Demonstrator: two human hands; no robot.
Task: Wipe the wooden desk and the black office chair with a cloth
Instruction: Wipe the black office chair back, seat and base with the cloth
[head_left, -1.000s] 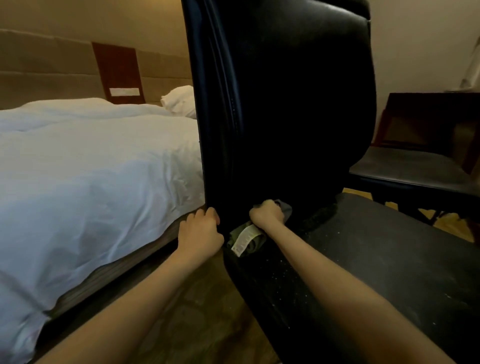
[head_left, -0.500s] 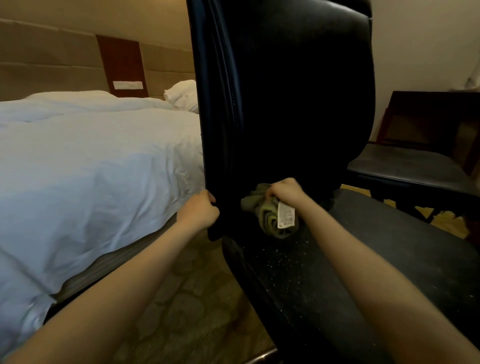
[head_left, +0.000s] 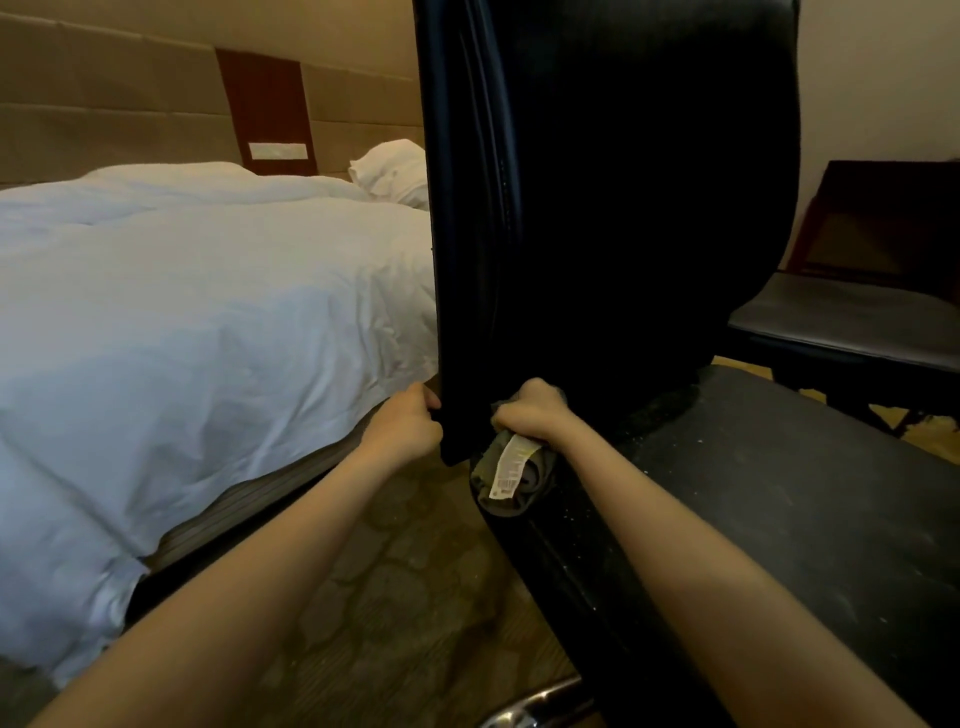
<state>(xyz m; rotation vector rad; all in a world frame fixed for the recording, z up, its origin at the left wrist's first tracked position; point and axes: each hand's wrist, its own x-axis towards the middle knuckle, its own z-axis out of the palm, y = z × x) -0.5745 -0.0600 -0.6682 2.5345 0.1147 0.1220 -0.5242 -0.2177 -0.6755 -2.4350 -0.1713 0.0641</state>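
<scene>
The black office chair (head_left: 613, 208) stands right in front of me, its tall backrest upright and its dusty seat (head_left: 779, 493) stretching to the right. My left hand (head_left: 402, 423) grips the backrest's lower left edge. My right hand (head_left: 530, 413) holds a bunched olive-green cloth (head_left: 524, 486) with a white tag against the crease where backrest meets seat. Part of the cloth hangs over the seat's left edge. The wooden desk is not in view.
A bed with a white duvet (head_left: 182, 312) and a pillow (head_left: 392, 169) lies close on the left. A second dark chair (head_left: 852, 322) stands at the right rear. Patterned carpet (head_left: 405, 571) runs between bed and chair. The chair's chrome base (head_left: 540, 706) shows at the bottom.
My right hand moved the cloth right along the crease, then back left and down to the seat's left edge. My left hand stayed on the backrest edge.
</scene>
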